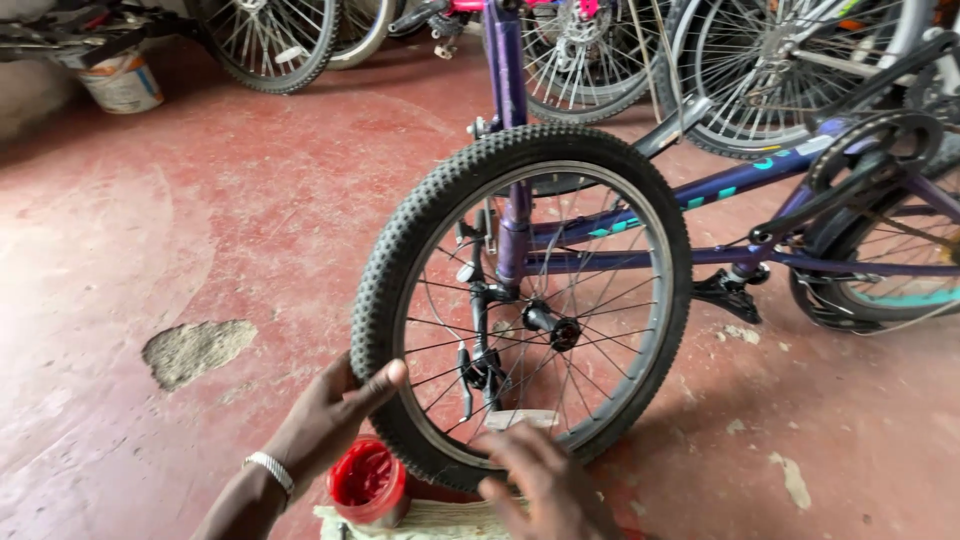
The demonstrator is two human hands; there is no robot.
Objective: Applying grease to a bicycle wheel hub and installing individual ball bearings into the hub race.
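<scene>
**Ana:** Wheel [520, 300] first — where did it stand, and what sat nearest the camera?

**Ben:** Nearest, just below the wheel's lower left, a small red tub [367, 483] of red paste rested on a pale cloth [440, 520]. The wheel stood upright on the red floor [200, 230], mounted in a purple bicycle frame [720, 190].

**Ana:** And the hands against it?

**Ben:** The left hand [335, 410] cupped the knobby tyre at the wheel's lower left, thumb over the tread, gripping it. The right hand [540, 480] was blurred, fingers spread open just before the wheel's bottom rim; whether it touched, I couldn't tell.

**Ana:** Beyond the wheel?

**Ben:** More bicycle wheels [270, 40], and a white bucket [120, 82] far off to its upper left.
</scene>
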